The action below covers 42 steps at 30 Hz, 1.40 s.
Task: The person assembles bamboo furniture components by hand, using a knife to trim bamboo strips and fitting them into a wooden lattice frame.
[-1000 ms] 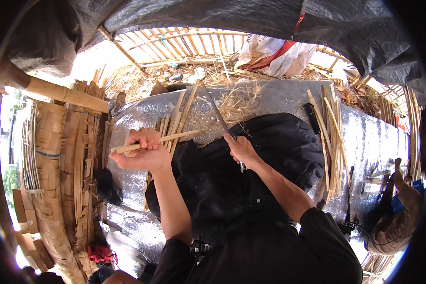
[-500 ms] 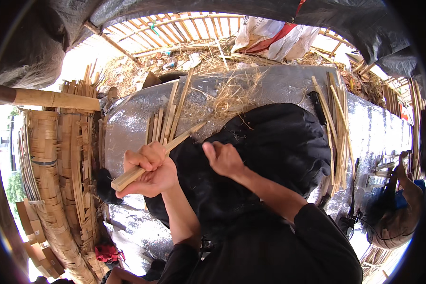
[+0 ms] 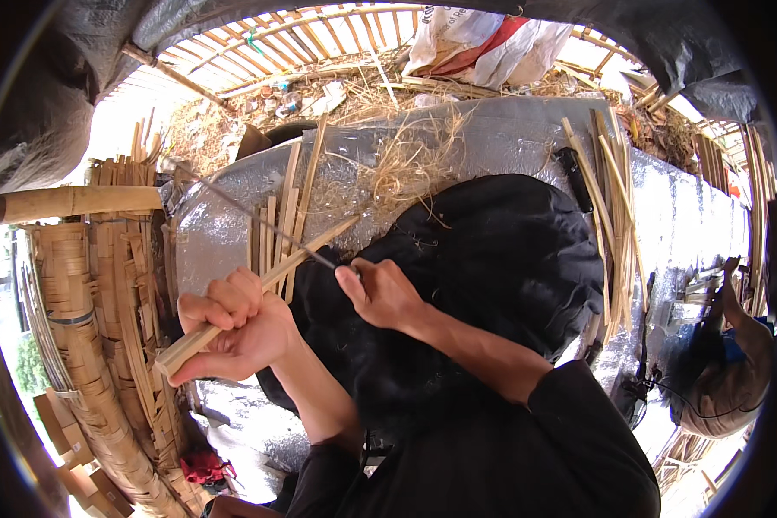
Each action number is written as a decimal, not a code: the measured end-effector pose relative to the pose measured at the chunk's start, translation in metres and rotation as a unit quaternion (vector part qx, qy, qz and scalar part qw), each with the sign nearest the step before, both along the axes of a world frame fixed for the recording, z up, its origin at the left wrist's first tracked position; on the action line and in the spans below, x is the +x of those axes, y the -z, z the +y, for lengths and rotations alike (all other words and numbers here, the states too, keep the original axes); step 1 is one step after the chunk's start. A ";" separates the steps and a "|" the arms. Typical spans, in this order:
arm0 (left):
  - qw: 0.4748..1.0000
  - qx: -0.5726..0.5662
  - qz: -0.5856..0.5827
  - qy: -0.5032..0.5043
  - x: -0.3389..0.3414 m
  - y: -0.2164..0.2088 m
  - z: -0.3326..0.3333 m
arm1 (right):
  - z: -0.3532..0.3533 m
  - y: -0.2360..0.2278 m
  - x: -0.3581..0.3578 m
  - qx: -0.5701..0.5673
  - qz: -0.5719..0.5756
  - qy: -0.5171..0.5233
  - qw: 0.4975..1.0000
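Head view, looking down at a person in a black shirt. The left hand (image 3: 242,328), palm turned up, has its fingers curled around a pale stick (image 3: 319,243). The stick slants across the middle-left of the view: its thick, square-cut end juts out beyond the palm at lower left, and its narrower end points up and right over the edge of a black cloth (image 3: 509,233). The right hand (image 3: 387,295), thumb uppermost, is clamped on a long, thin knife (image 3: 263,221), whose blade reaches up and left and crosses the stick; whether they touch cannot be told. The hands are near each other but apart.

The cloth lies before the person, above a shiny silver mat (image 3: 211,237). Beyond the stick's tip is a tangle of fine shavings (image 3: 414,160). Bamboo strips (image 3: 614,216) lie bundled right of the cloth. At the far left stand woven bamboo panels (image 3: 73,319); at the top, beyond the mat, sits a white-and-red sack (image 3: 501,52). At the right edge another person (image 3: 727,388) is partly visible.
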<state>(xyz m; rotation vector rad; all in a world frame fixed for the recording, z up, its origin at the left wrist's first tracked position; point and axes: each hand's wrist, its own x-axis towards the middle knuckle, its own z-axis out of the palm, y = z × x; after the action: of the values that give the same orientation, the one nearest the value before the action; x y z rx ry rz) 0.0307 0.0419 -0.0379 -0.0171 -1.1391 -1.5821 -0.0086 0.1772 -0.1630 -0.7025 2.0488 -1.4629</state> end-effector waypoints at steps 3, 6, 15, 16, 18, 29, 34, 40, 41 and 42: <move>1.000 -0.013 0.000 0.027 0.006 0.000 -0.012 | -0.005 0.051 -0.023 0.079 0.026 -0.013 0.996; 1.000 -0.013 -0.009 0.014 0.011 0.000 -0.011 | -0.006 0.021 -0.030 0.058 -0.015 -0.021 0.998; 1.000 0.008 0.001 0.010 0.017 0.002 -0.024 | -0.021 0.002 -0.014 0.048 0.009 -0.027 0.998; 1.000 -0.010 -0.012 0.010 0.014 0.003 -0.016 | -0.021 -0.002 -0.008 0.071 0.013 -0.020 0.997; 1.000 -0.020 -0.018 0.011 0.016 0.000 -0.015 | -0.013 0.011 -0.001 0.041 0.011 -0.022 0.999; 0.999 -0.016 0.021 0.023 0.003 0.007 -0.009 | 0.022 0.077 -0.032 0.214 0.023 -0.093 0.972; 1.000 -0.010 0.004 0.022 -0.007 -0.001 0.003 | -0.001 0.046 -0.008 0.039 0.005 0.016 0.999; 0.990 -0.057 -0.005 0.127 0.011 0.002 -0.003 | -0.002 0.036 -0.011 0.009 -0.057 0.001 0.998; 0.991 -0.045 -0.009 0.125 0.015 0.007 -0.005 | -0.002 0.043 -0.009 0.024 -0.055 0.003 0.998; 0.992 -0.042 -0.004 0.123 0.016 0.007 -0.010 | -0.006 0.049 -0.017 0.032 -0.044 0.006 0.998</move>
<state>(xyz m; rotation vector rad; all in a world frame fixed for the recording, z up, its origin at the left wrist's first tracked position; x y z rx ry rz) 0.0469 0.0320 -0.0450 -0.2142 -1.2467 -1.7494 -0.0260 0.1713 -0.2123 -0.5906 2.0272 -1.4024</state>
